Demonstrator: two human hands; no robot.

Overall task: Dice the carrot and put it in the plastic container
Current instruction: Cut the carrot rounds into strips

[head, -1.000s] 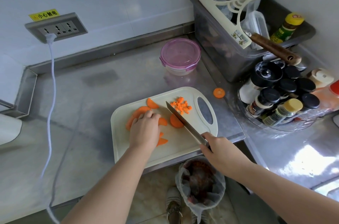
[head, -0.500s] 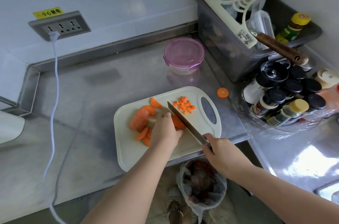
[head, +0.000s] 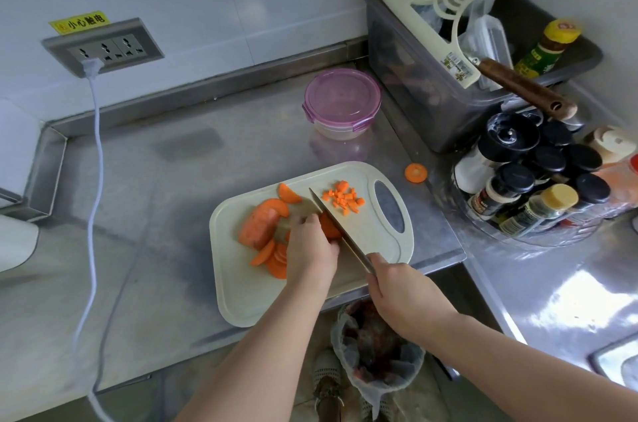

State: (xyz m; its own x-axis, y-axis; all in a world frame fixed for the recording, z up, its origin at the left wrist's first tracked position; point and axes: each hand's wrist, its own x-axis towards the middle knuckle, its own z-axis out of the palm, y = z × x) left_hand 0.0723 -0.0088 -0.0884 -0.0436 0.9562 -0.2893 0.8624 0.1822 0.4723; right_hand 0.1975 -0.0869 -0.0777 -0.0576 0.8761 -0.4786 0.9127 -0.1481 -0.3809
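A cream cutting board (head: 386,250) lies at the counter's front edge. On it sit a large carrot chunk (head: 259,227), several slices (head: 273,257) and a small pile of diced carrot (head: 342,200). My left hand (head: 310,247) holds a stack of carrot slices (head: 329,227) in the middle of the board, fingers curled over them. My right hand (head: 402,287) grips the handle of a knife (head: 336,226), whose blade rests against the slices beside my left fingers. The plastic container (head: 341,103) with a purple lid stands behind the board, lid on.
One carrot round (head: 415,173) lies on the steel counter right of the board. A grey bin (head: 431,111) with utensils and a rack of spice jars (head: 531,187) crowd the right. A white cable (head: 93,159) hangs from the wall socket. A lined waste bin (head: 376,345) stands below.
My left hand moved right from the big carrot chunk onto the slices by the blade. The knife shifted slightly left against those slices; the chunk is now uncovered.
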